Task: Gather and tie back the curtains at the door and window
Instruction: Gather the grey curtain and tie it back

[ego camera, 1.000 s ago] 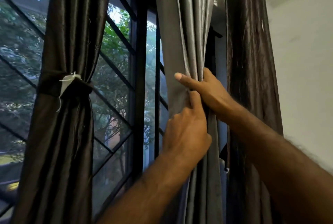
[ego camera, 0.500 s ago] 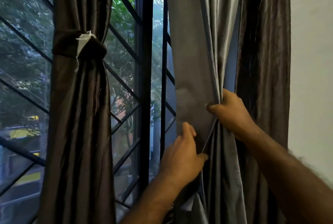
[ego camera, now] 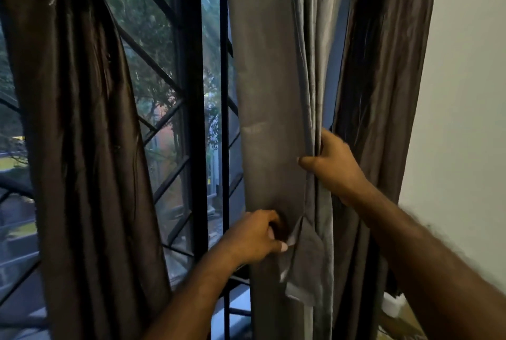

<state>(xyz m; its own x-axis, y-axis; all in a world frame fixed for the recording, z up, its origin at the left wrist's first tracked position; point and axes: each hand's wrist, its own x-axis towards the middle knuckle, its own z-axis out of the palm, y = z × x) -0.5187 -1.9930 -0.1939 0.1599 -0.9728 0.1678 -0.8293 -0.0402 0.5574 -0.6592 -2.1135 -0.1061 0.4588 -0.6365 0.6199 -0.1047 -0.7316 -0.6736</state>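
Note:
A grey curtain (ego camera: 271,93) hangs in the middle of the window. My right hand (ego camera: 332,168) grips its bunched folds from the right, thumb across the front. Lower down, my left hand (ego camera: 254,235) curls round the curtain's left part and pinches a grey fabric tie strip (ego camera: 304,265) that hangs from the curtain. Beside it on the right hangs a dark brown curtain (ego camera: 383,93), loose. On the left, another dark brown curtain (ego camera: 79,148) is gathered, with its tie at the top edge of the view.
A black window frame (ego camera: 191,120) with a diagonal metal grille (ego camera: 161,71) stands behind the curtains, trees outside. A white wall (ego camera: 465,93) borders the right side. The window sill (ego camera: 238,309) shows at the bottom.
Both hands have slid down the grey curtain. My left hand has closed on the tie strip. The view has tilted down, so the left curtain's tie sits at the top edge.

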